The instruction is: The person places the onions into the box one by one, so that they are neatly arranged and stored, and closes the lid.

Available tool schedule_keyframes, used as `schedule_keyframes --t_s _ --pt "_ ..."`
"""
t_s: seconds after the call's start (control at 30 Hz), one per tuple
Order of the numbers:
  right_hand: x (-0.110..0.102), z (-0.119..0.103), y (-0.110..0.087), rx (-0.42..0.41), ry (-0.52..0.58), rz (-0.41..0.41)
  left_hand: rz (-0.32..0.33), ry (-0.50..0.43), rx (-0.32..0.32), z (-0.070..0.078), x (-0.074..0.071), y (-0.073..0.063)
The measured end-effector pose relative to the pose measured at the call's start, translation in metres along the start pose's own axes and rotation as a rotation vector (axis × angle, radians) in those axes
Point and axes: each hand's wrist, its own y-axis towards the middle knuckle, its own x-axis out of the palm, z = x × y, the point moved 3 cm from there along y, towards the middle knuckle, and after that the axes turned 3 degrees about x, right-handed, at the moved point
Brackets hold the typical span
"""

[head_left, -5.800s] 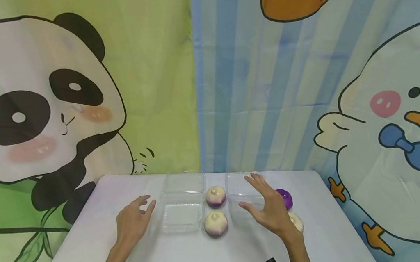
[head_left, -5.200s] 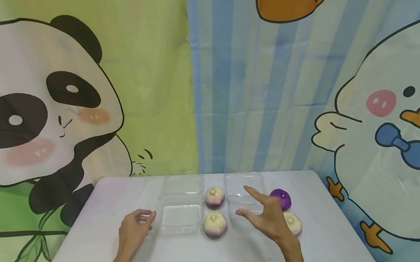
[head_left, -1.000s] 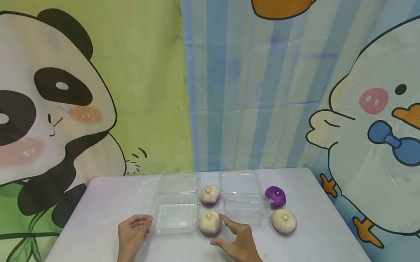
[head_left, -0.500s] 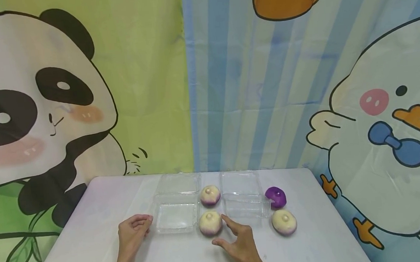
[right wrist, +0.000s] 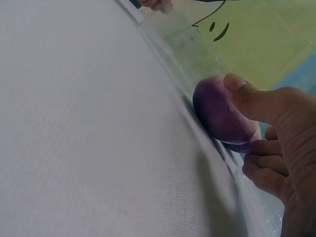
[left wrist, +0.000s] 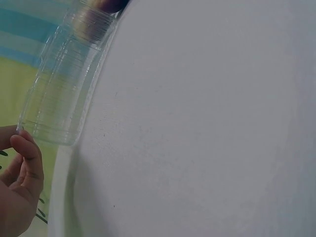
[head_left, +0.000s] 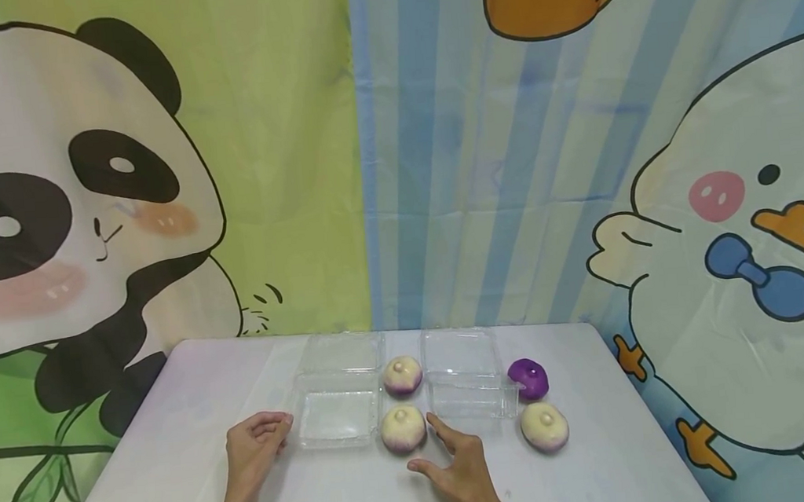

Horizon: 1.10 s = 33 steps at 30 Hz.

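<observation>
My left hand [head_left: 256,450] pinches the left edge of a clear plastic hinged box [head_left: 339,417] between thumb and forefinger; the left wrist view shows this grip on the box rim [left wrist: 20,127] close up. The box lies with its lid spread back. My right hand [head_left: 462,471] is beside a round cream-and-purple bulb, like a turnip [head_left: 403,428], forefinger tip close at its right side and thumb in front. In the right wrist view the thumb [right wrist: 247,96] overlaps the bulb [right wrist: 219,111], and the other fingers bend loosely behind it.
Behind the front bulb sits a similar bulb [head_left: 402,375]. A second clear box [head_left: 473,397] lies right of them, lid back [head_left: 459,350]. Farther right are a purple bulb [head_left: 529,380] and a cream one [head_left: 545,426]. A cartoon curtain [head_left: 436,146] hangs behind the white table [head_left: 322,501].
Over the last second, almost nothing moves. Since the oldest frame, my left hand has lowered and taken hold of the left box; my right hand has shifted from the right box to the front bulb.
</observation>
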Motion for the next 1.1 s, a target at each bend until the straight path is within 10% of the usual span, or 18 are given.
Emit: schedule_keyframes --t_s 1.1 --pt "0.014 0.007 0.006 0.118 0.027 -0.071 -0.002 -0.011 0.015 -0.001 0.001 0.003"
